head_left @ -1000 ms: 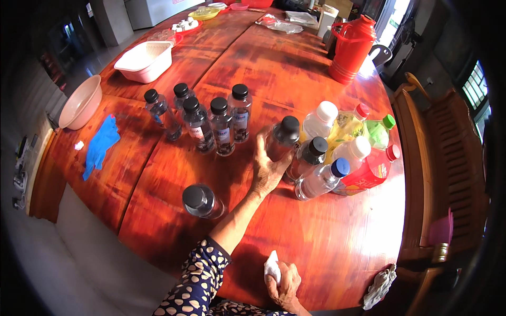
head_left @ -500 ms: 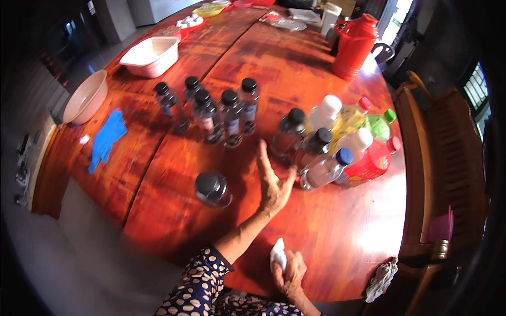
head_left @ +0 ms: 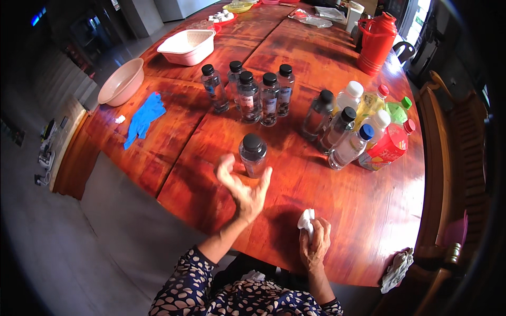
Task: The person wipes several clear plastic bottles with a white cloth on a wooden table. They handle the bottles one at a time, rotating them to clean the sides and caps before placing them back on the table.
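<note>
My left hand (head_left: 246, 199) is open, thumb and fingers spread just in front of a lone clear bottle (head_left: 254, 164) with a black cap; I cannot tell whether they touch. My right hand (head_left: 315, 246) is closed around a crumpled white cloth (head_left: 305, 218) low over the table's near side. Beyond the lone bottle, several clear black-capped bottles (head_left: 249, 102) stand upright together. To the right stands a mixed cluster of bottles, among them a blue-capped clear bottle (head_left: 349, 150), a white-capped bottle (head_left: 349, 98) and a red-labelled bottle (head_left: 387, 148).
The reddish wooden table (head_left: 211, 158) bears a blue glove (head_left: 145, 118), a pink basin (head_left: 122, 83) and a pale pink basket (head_left: 187, 48) at left. A red thermos (head_left: 377, 45) stands far right. A grey rag (head_left: 397, 270) hangs at the near right edge, beside a wooden bench (head_left: 448, 158).
My left hand has moved left, from beside the right-hand bottle cluster to the lone bottle. The view has shifted, so the scene sits further right. My right hand keeps the cloth.
</note>
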### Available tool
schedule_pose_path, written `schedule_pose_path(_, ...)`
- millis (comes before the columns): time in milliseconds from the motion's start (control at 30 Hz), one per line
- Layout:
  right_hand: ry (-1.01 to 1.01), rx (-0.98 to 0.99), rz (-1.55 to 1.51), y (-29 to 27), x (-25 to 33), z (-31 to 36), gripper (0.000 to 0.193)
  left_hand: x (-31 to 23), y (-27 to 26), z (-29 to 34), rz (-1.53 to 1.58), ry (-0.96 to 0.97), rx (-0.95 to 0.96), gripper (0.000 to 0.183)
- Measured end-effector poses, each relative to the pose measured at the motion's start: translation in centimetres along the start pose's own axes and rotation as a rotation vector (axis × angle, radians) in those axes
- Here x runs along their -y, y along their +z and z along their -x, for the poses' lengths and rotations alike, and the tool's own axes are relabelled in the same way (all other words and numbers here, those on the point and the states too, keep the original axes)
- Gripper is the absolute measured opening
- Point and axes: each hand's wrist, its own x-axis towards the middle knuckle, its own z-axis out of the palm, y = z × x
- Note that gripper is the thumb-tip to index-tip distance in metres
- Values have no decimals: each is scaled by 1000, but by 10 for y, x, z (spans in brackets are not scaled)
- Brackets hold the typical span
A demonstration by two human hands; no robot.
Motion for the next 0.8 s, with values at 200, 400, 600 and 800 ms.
schedule_pose_path(200,-12,-8,7,1,4,1,33,23,12,-12,392,-269,123,72)
schedule_pose_path(400,-42,-78,14,3,5,-2,33,32,16,-6,448,-285,147,61)
schedule_pose_path(600,275,-238,-426,-14,18,-9,32,-18,-15,29,617,-377,360,69)
schedule_pose_path(800,-147,-289,-324,-41,77,-27,33,-74,-30,68,691,-375,413,61)
